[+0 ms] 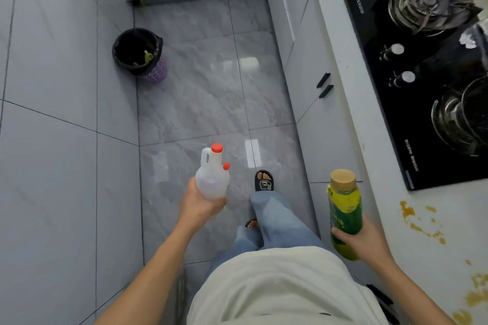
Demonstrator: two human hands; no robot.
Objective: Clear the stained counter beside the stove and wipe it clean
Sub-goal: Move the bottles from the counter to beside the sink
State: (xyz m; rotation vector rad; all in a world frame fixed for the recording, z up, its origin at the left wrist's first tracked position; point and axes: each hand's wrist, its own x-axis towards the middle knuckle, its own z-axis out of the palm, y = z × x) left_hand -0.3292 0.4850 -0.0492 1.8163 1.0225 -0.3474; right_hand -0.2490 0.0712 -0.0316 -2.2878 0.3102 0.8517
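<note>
Left of the stove (422, 82), against the tiled wall, stands a round bin (138, 51) lined with a black bag over a purple perforated basket. Nearer, the left hand (203, 202) cups the base of a cloudy white plastic jug (212, 174) with red caps, apparently empty. The right hand (365, 237) wraps around a green, glossy bottle (344, 212) with a tan lid, just off the tabletop (396, 219) edge. Below the stove's black glass, the white tabletop carries yellow-orange stains (420, 221), splattered and dry-looking. Clearing seems underway; next, both containers need setting aside before wiping.
</note>
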